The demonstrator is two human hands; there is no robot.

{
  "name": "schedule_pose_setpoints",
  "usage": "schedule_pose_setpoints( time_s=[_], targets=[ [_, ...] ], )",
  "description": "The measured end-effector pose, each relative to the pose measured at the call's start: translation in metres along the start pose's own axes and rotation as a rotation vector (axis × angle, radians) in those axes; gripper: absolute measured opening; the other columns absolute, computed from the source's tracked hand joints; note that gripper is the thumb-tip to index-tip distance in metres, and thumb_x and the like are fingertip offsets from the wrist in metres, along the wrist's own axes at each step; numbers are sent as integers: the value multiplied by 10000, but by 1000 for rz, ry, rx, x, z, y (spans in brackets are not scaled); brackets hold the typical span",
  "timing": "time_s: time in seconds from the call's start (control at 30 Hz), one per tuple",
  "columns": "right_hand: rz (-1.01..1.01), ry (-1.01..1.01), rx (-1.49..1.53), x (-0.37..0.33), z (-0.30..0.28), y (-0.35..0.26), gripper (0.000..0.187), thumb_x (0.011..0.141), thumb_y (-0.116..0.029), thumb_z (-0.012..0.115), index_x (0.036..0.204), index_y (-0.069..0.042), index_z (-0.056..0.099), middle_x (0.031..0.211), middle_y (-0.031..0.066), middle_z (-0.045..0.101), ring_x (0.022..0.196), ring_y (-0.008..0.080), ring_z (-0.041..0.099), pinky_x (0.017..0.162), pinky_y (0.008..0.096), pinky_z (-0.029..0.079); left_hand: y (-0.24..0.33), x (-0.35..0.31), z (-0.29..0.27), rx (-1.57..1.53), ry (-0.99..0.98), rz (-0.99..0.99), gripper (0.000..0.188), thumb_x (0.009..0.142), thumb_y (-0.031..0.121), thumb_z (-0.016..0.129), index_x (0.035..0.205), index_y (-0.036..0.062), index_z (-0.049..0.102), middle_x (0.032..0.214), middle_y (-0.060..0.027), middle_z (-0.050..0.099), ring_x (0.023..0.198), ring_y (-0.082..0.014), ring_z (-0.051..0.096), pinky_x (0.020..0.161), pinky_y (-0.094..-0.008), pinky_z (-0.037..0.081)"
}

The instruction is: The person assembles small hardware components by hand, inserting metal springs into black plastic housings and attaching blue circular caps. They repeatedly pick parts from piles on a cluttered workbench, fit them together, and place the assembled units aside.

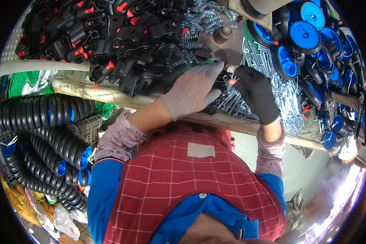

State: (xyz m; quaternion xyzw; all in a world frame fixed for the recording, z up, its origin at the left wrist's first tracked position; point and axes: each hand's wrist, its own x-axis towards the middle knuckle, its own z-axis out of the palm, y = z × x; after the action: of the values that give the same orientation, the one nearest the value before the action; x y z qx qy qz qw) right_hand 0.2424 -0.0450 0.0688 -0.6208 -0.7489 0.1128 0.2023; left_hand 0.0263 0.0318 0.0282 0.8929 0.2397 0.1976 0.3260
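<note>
My left hand [193,90], in a pale grey glove, reaches over the bench edge with thumb and fingers closed around a black plastic caster housing [222,78], mostly hidden by the hand. Close on its right is my right hand [257,93], in a black glove with bare fingertips. Its fingers are curled together at the housing; what they pinch is too small to make out. Under and beside the right hand lies a heap of long silver bolts [288,95]. Loose coil springs [177,55] lie beyond my left hand.
Black caster housings with red levers [126,36] pile up at the back left. A metal block with a round post [222,35] stands ahead. Blue-centred wheels [305,35] are heaped at right; rows of wheels [49,112] sit lower left. The bench has a wooden edge [110,95].
</note>
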Motion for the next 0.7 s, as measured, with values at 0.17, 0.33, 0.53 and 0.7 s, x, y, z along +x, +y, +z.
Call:
schedule_pose_setpoints(
  time_s=[0.17, 0.33, 0.53, 0.7],
  targets=[
    [-316, 125, 17, 55, 28, -7, 179, 861, -150, 696, 1030, -89, 701, 962, 118, 675, 881, 316, 684, 703, 389, 550, -6, -49, -68, 367, 93, -34, 466, 849, 184, 722, 1272, 36, 596, 1231, -180, 623, 1105, -373, 609, 956, -457, 494],
    [-359, -135, -277, 101, 95, -32, 223, 834, -94, 674, 1056, -97, 691, 961, 100, 660, 897, 298, 680, 712, 387, 550, -48, -74, -70, 742, 53, -31, 527, 788, 214, 737, 1282, 74, 617, 1189, -124, 643, 1085, -312, 622, 904, -437, 505],
    [-329, -29, -81, 103, 75, -26, 258, 817, -143, 732, 1062, -95, 667, 930, 136, 663, 868, 285, 693, 701, 379, 541, -54, -68, -61, 835, 39, -87, 465, 803, 184, 672, 1257, 93, 628, 1099, -73, 655, 990, -254, 647, 847, -377, 526],
    [113, -2, 202, 92, 45, -16, 340, 861, -334, 767, 1069, -96, 640, 839, 165, 655, 783, 356, 678, 704, 433, 528, -46, -57, -62, 915, -62, -124, 439, 831, 167, 604, 1265, 112, 630, 1070, -70, 657, 963, -237, 652, 792, -335, 537]
  ],
)
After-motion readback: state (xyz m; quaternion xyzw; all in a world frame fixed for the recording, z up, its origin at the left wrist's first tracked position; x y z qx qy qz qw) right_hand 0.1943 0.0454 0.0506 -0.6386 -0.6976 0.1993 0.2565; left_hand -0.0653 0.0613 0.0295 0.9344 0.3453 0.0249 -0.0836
